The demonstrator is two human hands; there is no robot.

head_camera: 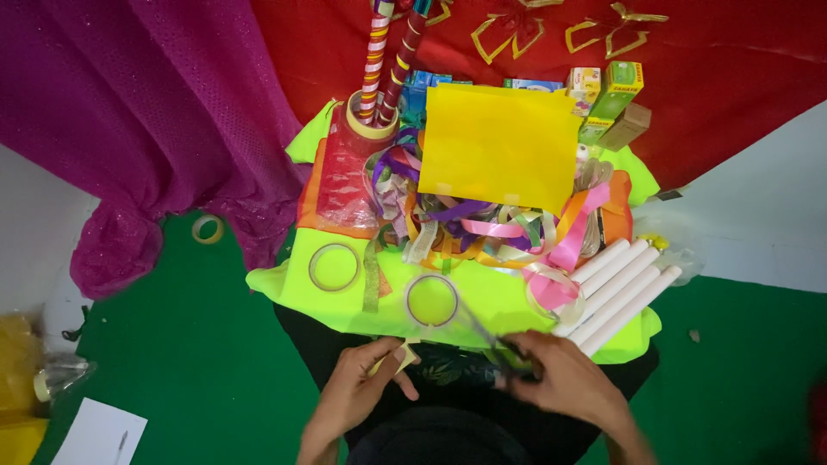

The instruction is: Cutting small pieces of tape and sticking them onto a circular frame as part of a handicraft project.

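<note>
Nearest to us, our left hand pinches a short strip of tape pulled from the clear tape roll, and our right hand is closed on the handles of the scissors, whose blades angle up toward that roll. We take the neon-green sheet as our landmark: both hands sit just below its near edge, and the roll lies on that edge between them.

From the largest thing down: the magenta cloth lies heaped left of the sheet, and the red cloth spreads behind it. The yellow paper rests on the sheet's far half, over the tangle of ribbons at its middle. The white tubes lie bundled at its right corner, and a second tape roll sits near its left edge.

We judge the main risk to be the blade tips, which are close to our left fingers. The pinched strip is slack, so it could fold and stick to itself. A tug on it could also drag the light roll off the sheet.
</note>
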